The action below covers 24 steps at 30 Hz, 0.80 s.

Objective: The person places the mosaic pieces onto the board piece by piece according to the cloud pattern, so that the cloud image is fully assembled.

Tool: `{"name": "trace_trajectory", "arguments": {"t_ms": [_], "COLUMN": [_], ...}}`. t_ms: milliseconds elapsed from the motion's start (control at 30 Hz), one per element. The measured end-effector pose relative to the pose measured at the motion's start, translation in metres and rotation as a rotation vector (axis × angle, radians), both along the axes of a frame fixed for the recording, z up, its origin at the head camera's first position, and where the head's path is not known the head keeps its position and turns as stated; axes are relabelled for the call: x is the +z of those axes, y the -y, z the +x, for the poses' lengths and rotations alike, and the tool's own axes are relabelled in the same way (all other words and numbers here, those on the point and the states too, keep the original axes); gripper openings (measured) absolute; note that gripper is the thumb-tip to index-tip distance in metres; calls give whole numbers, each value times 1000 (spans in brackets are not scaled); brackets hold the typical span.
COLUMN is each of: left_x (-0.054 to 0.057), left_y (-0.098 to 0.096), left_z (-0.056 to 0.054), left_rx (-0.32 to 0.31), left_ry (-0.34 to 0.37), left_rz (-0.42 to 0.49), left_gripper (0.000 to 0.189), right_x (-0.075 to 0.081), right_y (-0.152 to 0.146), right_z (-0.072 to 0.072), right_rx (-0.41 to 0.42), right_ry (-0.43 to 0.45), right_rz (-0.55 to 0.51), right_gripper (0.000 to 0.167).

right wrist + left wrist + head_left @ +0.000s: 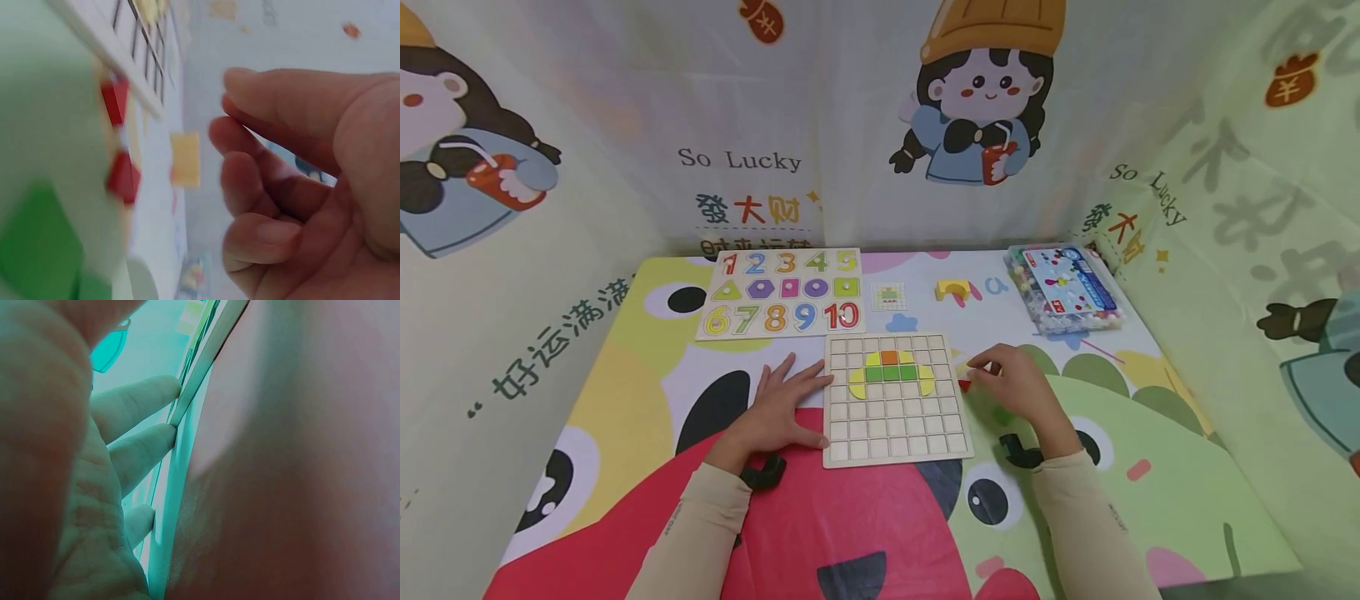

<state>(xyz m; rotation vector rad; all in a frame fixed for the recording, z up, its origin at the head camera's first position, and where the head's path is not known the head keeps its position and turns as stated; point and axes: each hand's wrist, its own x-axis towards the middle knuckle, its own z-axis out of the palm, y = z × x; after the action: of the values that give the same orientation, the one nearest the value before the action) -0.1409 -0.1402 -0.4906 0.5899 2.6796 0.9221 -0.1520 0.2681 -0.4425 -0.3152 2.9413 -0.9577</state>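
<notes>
A square wooden grid board (895, 427) lies on the table in the head view. On its upper part, green squares (891, 373) form a row, an orange square (889, 357) sits above, and yellow curved pieces (857, 384) edge the shape. My left hand (778, 412) rests along the board's left side with fingers spread; in the left wrist view, fingertips (165, 387) meet its edge. Just off the right edge is my right hand (1015, 383), fingers loosely bent, nothing visible between them. Beside that hand lie small red pieces (124, 178), close to the board's edge.
Behind the board are a number and shape puzzle board (781, 293), a small pattern card (889, 297) and a yellow arch block (953, 289). A clear box of colourful pieces (1063, 287) stands at the back right. The tablecloth (820, 533) is brightly printed, with patterned curtains around it.
</notes>
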Motion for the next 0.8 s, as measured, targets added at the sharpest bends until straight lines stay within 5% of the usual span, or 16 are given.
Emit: {"name": "trace_trajectory", "arguments": {"t_ms": [300,800], "left_x": [0,0], "left_y": [-1,0], "left_z": [0,-2], "left_rx": [-1,-9], "left_ry": [-5,-12], "left_rz": [10,2], "left_gripper": [104,106], "right_x": [-10,-9], "right_y": [-44,-71], "right_z": [8,15], "right_rx": [35,31], "right_ry": [137,309], "right_rz": [2,49], "right_gripper": [20,38]}}
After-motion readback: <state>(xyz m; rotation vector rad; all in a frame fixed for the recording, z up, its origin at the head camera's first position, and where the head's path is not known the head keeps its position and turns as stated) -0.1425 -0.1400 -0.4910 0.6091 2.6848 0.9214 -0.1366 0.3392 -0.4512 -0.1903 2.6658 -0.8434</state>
